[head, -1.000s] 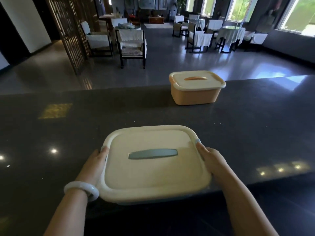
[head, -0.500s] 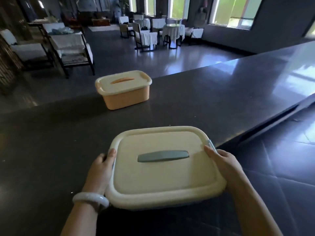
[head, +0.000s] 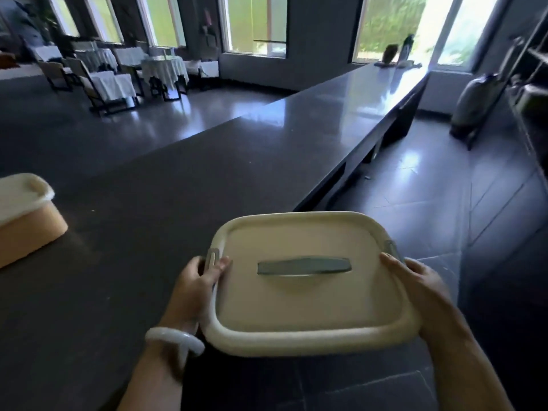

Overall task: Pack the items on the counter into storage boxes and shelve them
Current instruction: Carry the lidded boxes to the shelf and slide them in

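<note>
Now both hands carry a cream-lidded storage box point(head: 308, 286) by its sides, past the near edge of the dark counter point(head: 207, 179). Left hand point(head: 195, 286), with a white bangle point(head: 175, 341) on its wrist, curls its fingers around the left side clip; right hand point(head: 415, 283) grasps the right rim. A grey handle point(head: 304, 266) lies flat on the lid. An orange box point(head: 26, 215) with a cream lid sits at the counter's left edge.

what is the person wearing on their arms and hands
Both forearms are bare, with no sleeves or gloves in view. The left hand has a smooth, rounded, pale whitish bangle at its wrist. The right hand and its wrist carry nothing visible.
</note>
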`<state>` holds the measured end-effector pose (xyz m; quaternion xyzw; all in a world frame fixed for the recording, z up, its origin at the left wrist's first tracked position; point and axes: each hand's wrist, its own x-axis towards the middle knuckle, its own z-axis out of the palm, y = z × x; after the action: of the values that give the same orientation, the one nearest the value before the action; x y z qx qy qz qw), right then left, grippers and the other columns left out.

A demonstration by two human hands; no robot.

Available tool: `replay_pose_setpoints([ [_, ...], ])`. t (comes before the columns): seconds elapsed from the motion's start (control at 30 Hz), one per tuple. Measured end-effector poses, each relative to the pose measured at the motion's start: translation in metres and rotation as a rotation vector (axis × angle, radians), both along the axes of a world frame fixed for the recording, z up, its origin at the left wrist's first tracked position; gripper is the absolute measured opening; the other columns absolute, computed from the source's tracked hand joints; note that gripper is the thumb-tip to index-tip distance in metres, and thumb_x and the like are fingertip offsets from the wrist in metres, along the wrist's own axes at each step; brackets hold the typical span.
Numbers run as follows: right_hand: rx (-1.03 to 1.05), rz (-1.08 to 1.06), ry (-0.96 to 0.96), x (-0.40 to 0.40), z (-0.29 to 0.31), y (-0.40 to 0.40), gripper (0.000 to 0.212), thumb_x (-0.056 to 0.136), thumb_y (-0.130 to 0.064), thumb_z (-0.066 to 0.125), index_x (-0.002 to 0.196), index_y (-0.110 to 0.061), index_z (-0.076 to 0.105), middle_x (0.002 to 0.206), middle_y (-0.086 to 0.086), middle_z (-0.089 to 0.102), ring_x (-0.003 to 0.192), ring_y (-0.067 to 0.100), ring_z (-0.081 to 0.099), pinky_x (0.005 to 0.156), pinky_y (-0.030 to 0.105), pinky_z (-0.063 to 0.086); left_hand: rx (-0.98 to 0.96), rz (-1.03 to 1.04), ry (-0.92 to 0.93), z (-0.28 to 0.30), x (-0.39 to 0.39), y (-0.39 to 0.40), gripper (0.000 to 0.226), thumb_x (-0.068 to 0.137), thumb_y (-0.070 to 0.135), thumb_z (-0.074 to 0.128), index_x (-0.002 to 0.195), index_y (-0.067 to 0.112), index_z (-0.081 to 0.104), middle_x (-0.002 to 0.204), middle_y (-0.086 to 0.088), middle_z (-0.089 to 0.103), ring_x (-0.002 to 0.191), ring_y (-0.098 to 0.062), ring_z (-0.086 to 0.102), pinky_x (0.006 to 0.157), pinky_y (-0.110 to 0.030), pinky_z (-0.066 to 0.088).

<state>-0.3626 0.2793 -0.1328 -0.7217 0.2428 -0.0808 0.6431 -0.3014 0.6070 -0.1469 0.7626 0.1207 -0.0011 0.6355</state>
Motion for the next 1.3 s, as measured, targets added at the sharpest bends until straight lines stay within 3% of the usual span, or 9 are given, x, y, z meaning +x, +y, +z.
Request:
replay_pose_setpoints([
  [0.1,0.06,-0.096,-0.006,0.001,-0.003,-0.036,0.042,0.084,-0.033,0.069,0.094,0.007,0.062,0.076,0.016,0.059,0.066,0.025,0.054,0.057,0.037,0.05,0.002,-0.112,-0.013,0.002,0.036,-0.047,0.032,0.088,0.032,0.068,0.079,0.003,0.058,0.064,-0.006,0.057,0.06,-0.02,0.053,0.053,-0.032,0.043],
  [0.23,0.117,-0.203,-0.003,0.017,-0.009,-0.081,0.048,0.082,-0.038,0.071,0.097,0.007,0.061,0.083,0.019,0.063,0.073,0.032,0.059,0.074,0.054,0.052,-0.047,-0.264,0.005,-0.002,0.094,-0.107,0.033,0.089,0.032,0.067,0.085,0.0,0.058,0.067,-0.009,0.06,0.058,-0.019,0.056,0.052,-0.031,0.046],
  [0.33,0.131,-0.304,0.005,0.043,-0.014,-0.117,0.052,0.08,-0.041,0.073,0.106,0.003,0.062,0.094,0.021,0.069,0.078,0.033,0.065,0.076,0.05,0.054,-0.071,-0.371,0.018,-0.007,0.145,-0.154,0.027,0.087,0.027,0.07,0.086,0.002,0.06,0.063,-0.003,0.065,0.052,-0.011,0.061,0.044,-0.023,0.046],
  [0.47,0.143,-0.444,-0.006,0.098,-0.014,-0.164,0.053,0.08,-0.038,0.074,0.115,0.0,0.061,0.098,0.022,0.07,0.08,0.031,0.069,0.076,0.046,0.057,-0.07,-0.52,0.024,-0.01,0.229,-0.216,0.024,0.085,0.027,0.072,0.089,0.006,0.061,0.074,-0.008,0.068,0.062,-0.016,0.065,0.052,-0.028,0.049],
  [0.6,0.133,-0.555,-0.025,0.15,-0.011,-0.199,0.036,0.083,-0.034,0.072,0.097,-0.002,0.067,0.089,0.024,0.071,0.073,0.034,0.067,0.077,0.054,0.055,-0.073,-0.613,0.001,-0.011,0.307,-0.277,0.025,0.086,0.027,0.072,0.089,0.005,0.06,0.07,-0.004,0.067,0.058,-0.01,0.064,0.048,-0.023,0.048],
  [0.7,0.146,-0.66,-0.032,0.18,-0.012,-0.224,0.036,0.085,-0.029,0.07,0.105,0.0,0.064,0.092,0.026,0.07,0.074,0.033,0.066,0.073,0.047,0.056,-0.039,-0.679,-0.019,-0.009,0.355,-0.322,0.025,0.085,0.028,0.072,0.085,0.006,0.06,0.067,-0.001,0.064,0.055,-0.006,0.061,0.048,-0.022,0.046],
  [0.87,0.18,-0.743,-0.043,0.225,-0.017,-0.286,0.034,0.086,-0.027,0.07,0.102,0.002,0.064,0.083,0.022,0.07,0.061,0.028,0.065,0.051,0.03,0.054,-0.034,-0.765,-0.003,-0.011,0.415,-0.401,0.032,0.084,0.029,0.073,0.089,0.0,0.06,0.075,-0.009,0.065,0.067,-0.017,0.061,0.057,-0.032,0.048],
  [1.17,0.167,-0.738,-0.059,0.355,-0.027,-0.467,0.042,0.084,-0.027,0.072,0.108,0.005,0.062,0.092,0.027,0.069,0.075,0.034,0.067,0.071,0.046,0.056,-0.078,-0.747,0.043,-0.018,0.538,-0.573,0.029,0.082,0.026,0.076,0.087,0.003,0.059,0.074,-0.009,0.064,0.064,-0.018,0.061,0.055,-0.032,0.048],
  [1.3,0.147,-0.693,-0.073,0.417,-0.02,-0.544,0.037,0.083,-0.028,0.072,0.093,0.006,0.064,0.084,0.026,0.069,0.067,0.032,0.064,0.066,0.047,0.056,-0.076,-0.69,0.017,-0.011,0.588,-0.638,0.023,0.084,0.025,0.072,0.087,0.005,0.061,0.072,-0.007,0.066,0.061,-0.015,0.063,0.051,-0.028,0.048],
])
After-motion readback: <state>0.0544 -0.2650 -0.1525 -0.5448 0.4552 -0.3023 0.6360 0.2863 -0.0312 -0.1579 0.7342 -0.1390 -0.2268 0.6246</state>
